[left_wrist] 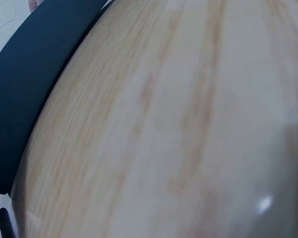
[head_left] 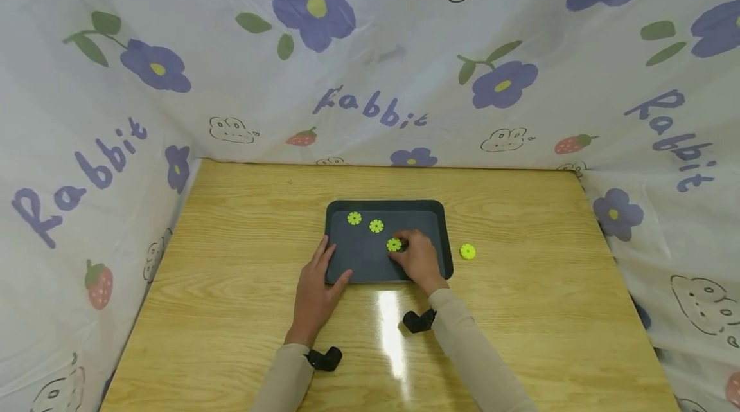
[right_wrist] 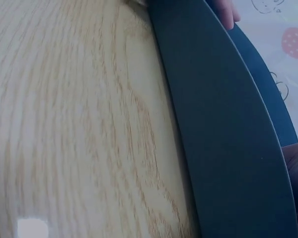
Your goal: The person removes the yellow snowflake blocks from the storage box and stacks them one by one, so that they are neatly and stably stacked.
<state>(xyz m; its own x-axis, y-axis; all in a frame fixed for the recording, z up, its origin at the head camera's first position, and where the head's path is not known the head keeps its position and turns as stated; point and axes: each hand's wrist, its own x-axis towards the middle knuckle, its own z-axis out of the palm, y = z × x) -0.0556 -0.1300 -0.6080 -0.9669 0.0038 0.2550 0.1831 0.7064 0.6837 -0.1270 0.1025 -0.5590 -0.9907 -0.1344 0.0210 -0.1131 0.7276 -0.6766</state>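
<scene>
Over the inside of a dark grey tray (head_left: pixel 364 262), my right hand (head_left: pixel 422 261) pinches a yellow-green slotted plastic disc (head_left: pixel 394 245) between thumb and fingers. Two matching discs lie on the tray floor toward the back, one at the left (head_left: pixel 354 218) and another beside it (head_left: pixel 376 226). My left hand (head_left: pixel 314 290) rests at the tray's near left corner, its fingers extended along the left rim and its thumb over the front rim. The right wrist view shows the tray's outer wall (right_wrist: pixel 213 119) with part of the right hand (right_wrist: pixel 297 168) behind it.
Another yellow-green disc (head_left: pixel 467 252) lies on the wooden table (head_left: pixel 248 258), right of the tray. Printed white cloth (head_left: pixel 370 65) stands along the back and both sides of the table. A black camera (head_left: pixel 326 358) sits on the left wrist, another (head_left: pixel 417 321) on the right.
</scene>
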